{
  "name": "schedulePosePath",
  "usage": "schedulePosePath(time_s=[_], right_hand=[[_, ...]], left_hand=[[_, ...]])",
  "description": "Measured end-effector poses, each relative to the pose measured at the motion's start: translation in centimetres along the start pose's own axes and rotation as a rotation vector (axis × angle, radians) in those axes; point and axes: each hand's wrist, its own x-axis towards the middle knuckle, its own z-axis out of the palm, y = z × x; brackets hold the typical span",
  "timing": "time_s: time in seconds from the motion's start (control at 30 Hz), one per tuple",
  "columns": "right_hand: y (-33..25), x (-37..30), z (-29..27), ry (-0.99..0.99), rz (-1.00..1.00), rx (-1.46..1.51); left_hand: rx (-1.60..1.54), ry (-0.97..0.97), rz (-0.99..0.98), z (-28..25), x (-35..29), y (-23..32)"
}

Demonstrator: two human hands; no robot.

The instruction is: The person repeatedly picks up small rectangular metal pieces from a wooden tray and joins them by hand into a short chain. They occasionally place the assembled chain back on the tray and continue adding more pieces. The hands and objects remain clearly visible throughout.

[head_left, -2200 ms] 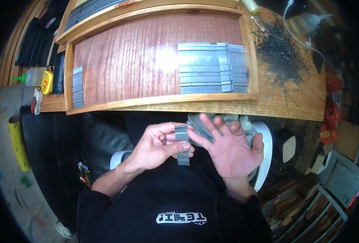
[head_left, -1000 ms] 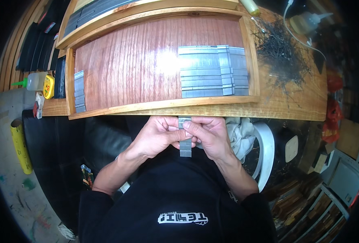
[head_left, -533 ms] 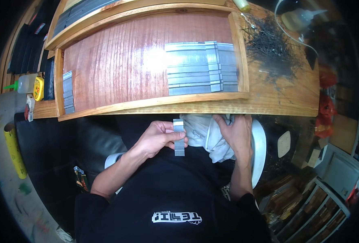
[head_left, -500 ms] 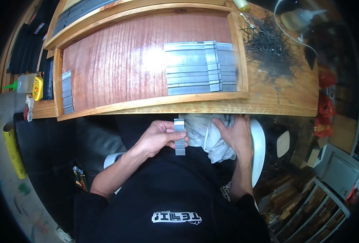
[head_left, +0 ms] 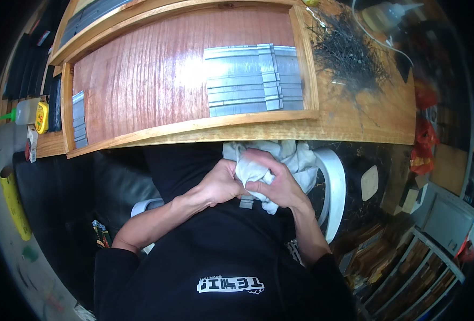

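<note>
Both hands meet just in front of the bench (head_left: 365, 120): the left hand (head_left: 222, 183) is wrapped around a grey strip (head_left: 246, 203), its lower end poking out below, the rest covered. And the right hand (head_left: 278, 184) grips the white cloth (head_left: 254, 172), bunched right over that strip! Up on the bench, the wooden tray (head_left: 306, 69) carries grey pieces (head_left: 234, 88) toward its right end, more at its left.

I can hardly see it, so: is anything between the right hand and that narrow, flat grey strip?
Yes: a crumpled, whitish fabric cloth is bunched between the right hand and the narrow, flat grey strip. Only the strip's lower end shows.
</note>
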Motion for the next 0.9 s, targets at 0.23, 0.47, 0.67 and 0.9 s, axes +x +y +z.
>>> schedulePosePath(time_s=[0.23, 0.47, 0.67, 0.9], right_hand=[[0.1, -0.5, 1.2, 0.145, 0.164, 0.017], [2.4, 1.6, -0.9, 0.567, 0.157, -0.348], [-2.8, 0.9, -1.0, 0.595, -0.079, -0.939], [-6.0, 2.8, 3.7, 0.114, 0.103, 0.569]], left_hand=[[-0.016, -0.095, 0.095, -0.1, 0.2, -0.7], [-0.063, -0.311, -0.143, -1.0, -1.3, 1.4], [-0.203, 0.018, 0.134, -2.0, -4.2, 3.8], [-0.245, 0.028, 0.216, -3.0, -6.8, 6.7]])
